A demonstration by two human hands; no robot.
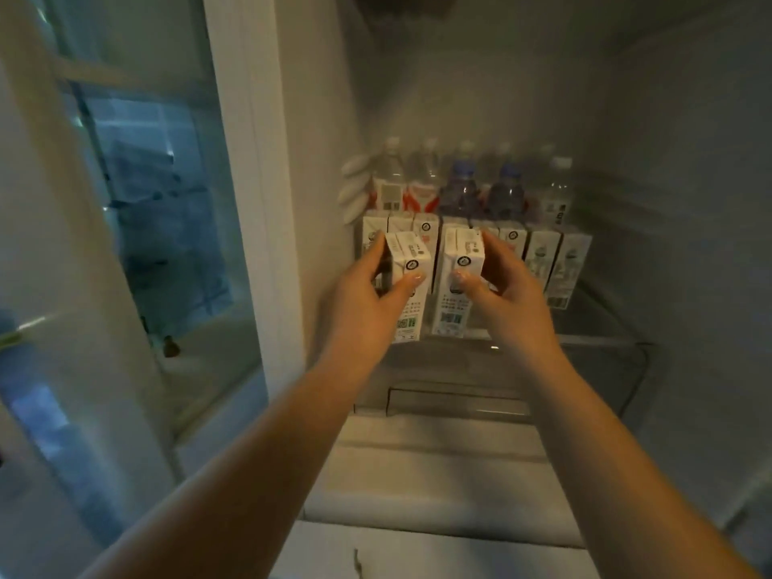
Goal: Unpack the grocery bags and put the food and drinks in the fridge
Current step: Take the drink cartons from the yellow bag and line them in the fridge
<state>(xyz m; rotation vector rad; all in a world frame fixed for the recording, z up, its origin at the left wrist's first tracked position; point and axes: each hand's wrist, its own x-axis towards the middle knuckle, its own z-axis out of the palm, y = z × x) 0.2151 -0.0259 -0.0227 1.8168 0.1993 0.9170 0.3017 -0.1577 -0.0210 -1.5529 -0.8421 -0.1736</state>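
Observation:
Both my arms reach into the open fridge. My left hand [367,298] grips a white drink carton [411,261] that stands at the front of the glass shelf [601,328]. My right hand [509,290] grips a second white carton [461,254] just to its right. Both cartons are upright, side by side, in front of a row of several like cartons [543,252]. Behind that row stand several water bottles [459,185], some with blue caps and some with red labels.
The fridge's left wall [317,160] lies close beside my left hand. Below the shelf sits a clear drawer [459,403]. The open fridge door [83,286] stands at the left, with a window [167,202] beyond it. The shelf's right part shows bare glass.

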